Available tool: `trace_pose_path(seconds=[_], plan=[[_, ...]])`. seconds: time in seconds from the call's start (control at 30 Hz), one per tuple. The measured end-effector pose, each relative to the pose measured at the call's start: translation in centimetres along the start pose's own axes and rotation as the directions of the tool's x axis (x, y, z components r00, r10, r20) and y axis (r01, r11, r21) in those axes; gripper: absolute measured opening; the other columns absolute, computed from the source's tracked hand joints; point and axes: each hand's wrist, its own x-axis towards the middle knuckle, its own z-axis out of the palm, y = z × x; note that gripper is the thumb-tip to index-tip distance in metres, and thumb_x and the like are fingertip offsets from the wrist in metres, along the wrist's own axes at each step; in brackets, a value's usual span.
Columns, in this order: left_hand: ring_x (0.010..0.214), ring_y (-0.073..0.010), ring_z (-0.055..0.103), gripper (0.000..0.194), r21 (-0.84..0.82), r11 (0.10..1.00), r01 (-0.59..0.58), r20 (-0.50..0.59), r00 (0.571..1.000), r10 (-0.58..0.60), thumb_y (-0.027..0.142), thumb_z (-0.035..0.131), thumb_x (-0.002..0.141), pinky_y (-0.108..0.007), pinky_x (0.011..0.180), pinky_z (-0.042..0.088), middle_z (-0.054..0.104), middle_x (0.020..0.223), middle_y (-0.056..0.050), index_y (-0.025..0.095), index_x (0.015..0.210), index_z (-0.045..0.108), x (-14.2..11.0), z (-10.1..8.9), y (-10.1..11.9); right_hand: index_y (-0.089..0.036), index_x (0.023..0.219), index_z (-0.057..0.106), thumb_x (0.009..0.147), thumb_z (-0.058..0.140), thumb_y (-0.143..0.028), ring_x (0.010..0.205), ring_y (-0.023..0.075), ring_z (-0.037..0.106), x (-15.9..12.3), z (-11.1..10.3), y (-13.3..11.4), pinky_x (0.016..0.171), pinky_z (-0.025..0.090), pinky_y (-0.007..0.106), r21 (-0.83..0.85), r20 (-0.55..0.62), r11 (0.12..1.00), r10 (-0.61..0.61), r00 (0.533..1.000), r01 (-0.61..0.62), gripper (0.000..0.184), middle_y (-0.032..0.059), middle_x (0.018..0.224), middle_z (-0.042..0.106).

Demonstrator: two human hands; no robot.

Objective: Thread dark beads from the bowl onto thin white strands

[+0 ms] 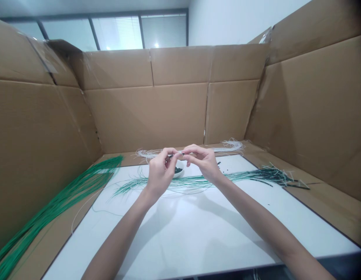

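My left hand and my right hand meet fingertip to fingertip above the white board, both closed in a pinch. A small dark and whitish piece shows between the fingertips; its kind is too small to make out. Just below the hands is a white bowl, partly hidden by my left hand, with small dark bits inside. Behind and under my wrists, a bundle of thin green strands lies across the board, its dark, pale-tipped ends toward the right.
Another long bundle of green strands lies along the left side on cardboard. White strands lie at the back. A few dark bits are scattered on the white board. Tall cardboard walls stand left, right and behind.
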Motion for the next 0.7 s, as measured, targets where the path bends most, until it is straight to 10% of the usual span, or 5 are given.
trace_pose_path(seconds=[0.7], plan=[[0.052,-0.0064,0.046,0.012,0.045,0.998,-0.043,-0.001,0.999,0.043,0.026,0.054,0.08,-0.017,0.048,0.036,0.057,0.066,0.001,0.016,0.076,0.057,-0.02,0.0,-0.09,-0.021,0.071,0.072,0.066,0.069,-0.019,0.051,0.0091,0.057,-0.09,0.09,-0.66,0.048,0.05,0.023,-0.094,-0.14,0.995,0.003,0.99,-0.016,0.006,-0.0009,0.066,0.067]])
